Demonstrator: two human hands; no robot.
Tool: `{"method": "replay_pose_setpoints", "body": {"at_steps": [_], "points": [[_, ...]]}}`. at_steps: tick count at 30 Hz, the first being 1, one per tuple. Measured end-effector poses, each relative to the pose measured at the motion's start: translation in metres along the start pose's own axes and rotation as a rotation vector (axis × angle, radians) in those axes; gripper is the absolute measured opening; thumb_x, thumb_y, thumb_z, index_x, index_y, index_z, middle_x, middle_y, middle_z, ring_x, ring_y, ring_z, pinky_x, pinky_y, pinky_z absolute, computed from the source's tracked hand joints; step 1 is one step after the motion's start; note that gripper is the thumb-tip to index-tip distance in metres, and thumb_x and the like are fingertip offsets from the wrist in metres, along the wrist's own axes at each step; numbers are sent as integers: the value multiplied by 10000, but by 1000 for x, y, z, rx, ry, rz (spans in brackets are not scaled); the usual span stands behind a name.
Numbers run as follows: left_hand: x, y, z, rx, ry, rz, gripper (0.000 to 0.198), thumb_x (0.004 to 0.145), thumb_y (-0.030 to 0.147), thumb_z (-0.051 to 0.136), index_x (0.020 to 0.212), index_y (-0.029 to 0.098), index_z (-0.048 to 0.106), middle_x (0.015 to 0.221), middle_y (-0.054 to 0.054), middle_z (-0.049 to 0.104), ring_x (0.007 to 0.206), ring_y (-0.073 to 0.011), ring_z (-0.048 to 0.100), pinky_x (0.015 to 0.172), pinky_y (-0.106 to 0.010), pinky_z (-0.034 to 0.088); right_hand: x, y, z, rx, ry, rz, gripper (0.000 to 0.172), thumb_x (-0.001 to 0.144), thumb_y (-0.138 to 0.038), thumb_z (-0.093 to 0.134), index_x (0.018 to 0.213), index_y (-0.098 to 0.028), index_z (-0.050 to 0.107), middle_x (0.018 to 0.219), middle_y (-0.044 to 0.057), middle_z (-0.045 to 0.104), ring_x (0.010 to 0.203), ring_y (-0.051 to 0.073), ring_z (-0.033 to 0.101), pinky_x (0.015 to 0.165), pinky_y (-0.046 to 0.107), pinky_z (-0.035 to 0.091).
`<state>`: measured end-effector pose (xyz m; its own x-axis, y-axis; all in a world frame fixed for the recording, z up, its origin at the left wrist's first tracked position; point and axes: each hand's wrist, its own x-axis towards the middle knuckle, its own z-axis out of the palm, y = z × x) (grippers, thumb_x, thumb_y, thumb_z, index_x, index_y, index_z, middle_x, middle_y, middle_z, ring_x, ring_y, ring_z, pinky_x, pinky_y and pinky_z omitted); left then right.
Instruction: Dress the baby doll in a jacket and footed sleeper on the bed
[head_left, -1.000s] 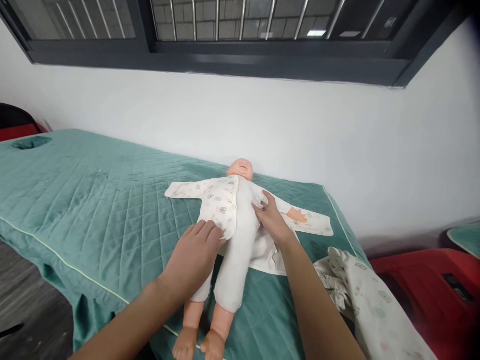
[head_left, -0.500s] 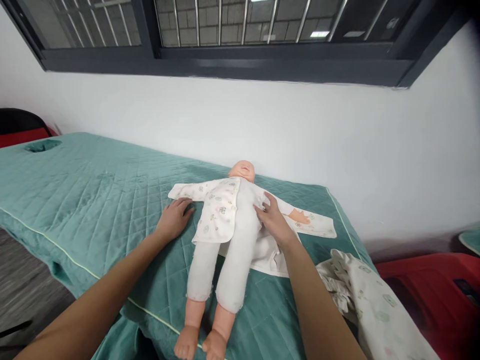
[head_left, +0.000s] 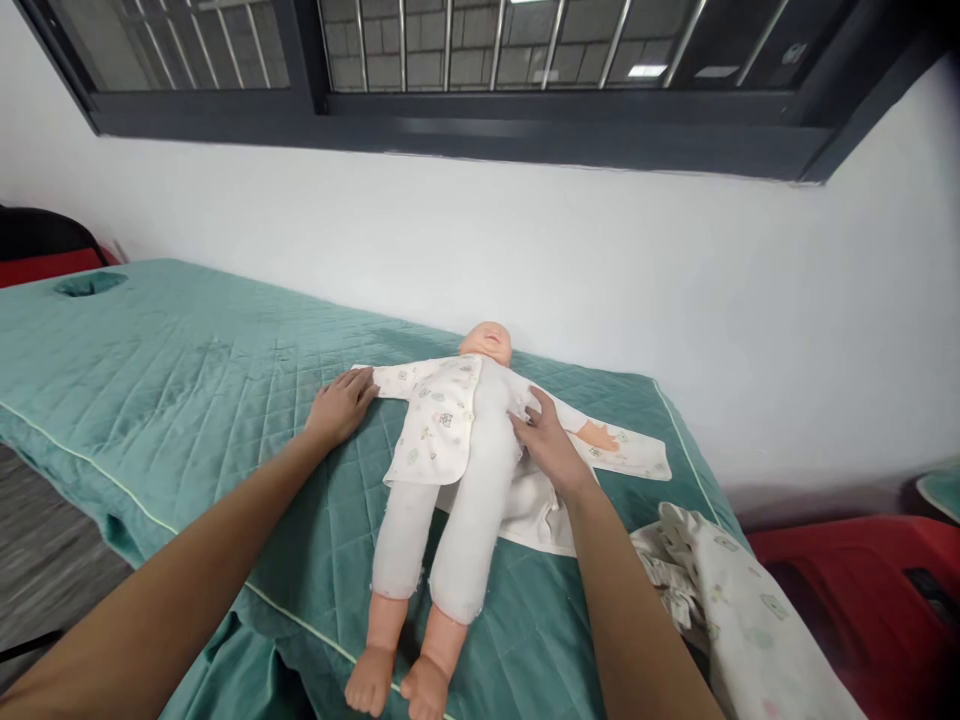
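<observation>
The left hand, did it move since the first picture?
Yes. Against the window frame, the left hand moved left and closer, from the bottom of the shirt to its sleeve.

1 head-worn view from above, facing forward and down, near the doll (head_left: 489, 430), wall (head_left: 660, 270) and window (head_left: 480, 130) ahead

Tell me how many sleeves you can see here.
2, both on the white printed cloth shirt: one sleeve spread leftward, the left hand at its cuff; the other sleeve spread rightward, beneath the peach-coloured doll hand. The crumpled white printed cloth may hide more.
</observation>
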<state>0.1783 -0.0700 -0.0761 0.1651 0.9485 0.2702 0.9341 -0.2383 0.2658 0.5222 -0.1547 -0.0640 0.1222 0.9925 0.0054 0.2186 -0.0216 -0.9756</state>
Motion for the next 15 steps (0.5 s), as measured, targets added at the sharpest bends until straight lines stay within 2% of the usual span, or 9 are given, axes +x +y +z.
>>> {"method": "replay_pose_setpoints", "body": {"at_steps": [5, 9, 12, 15], "points": [[2, -5, 1, 27, -29, -176, 507, 1001, 469, 253, 1359, 203, 493, 1407, -121, 548, 1262, -322, 506, 1032, -480, 369, -2, -2, 0, -14, 9, 2, 903, 795, -589, 661, 1506, -269, 204, 1448, 177, 456, 1260, 251, 528, 1069, 448, 415], [1, 3, -3, 21, 81, -224, 501, 994, 440, 286, 1313, 143, 533, 1333, -166, 586, 1233, -345, 511, 997, -477, 402, -5, -7, 1, -52, 10, 3, 893, 810, -577, 642, 1515, -261, 195, 1427, 163, 490, 1223, 247, 557, 1073, 458, 408], [5, 40, -12, -79, 229, -51, 452, 989, 388, 332, 1293, 129, 544, 1352, -146, 570, 1260, -298, 492, 1066, -427, 371, -8, -10, 3, -115, 34, 2, 875, 825, -561, 620, 1517, -224, 205, 1423, 183, 488, 1218, 256, 562, 1086, 455, 388], [15, 108, -29, -252, 306, 212, 416, 997, 374, 336, 1277, 160, 558, 1340, -108, 581, 1270, -237, 487, 1102, -366, 352, -11, -13, 8, -166, 65, -30, 854, 844, -535, 594, 1517, -181, 204, 1440, 199, 467, 1289, 272, 510, 1113, 450, 354]]}}
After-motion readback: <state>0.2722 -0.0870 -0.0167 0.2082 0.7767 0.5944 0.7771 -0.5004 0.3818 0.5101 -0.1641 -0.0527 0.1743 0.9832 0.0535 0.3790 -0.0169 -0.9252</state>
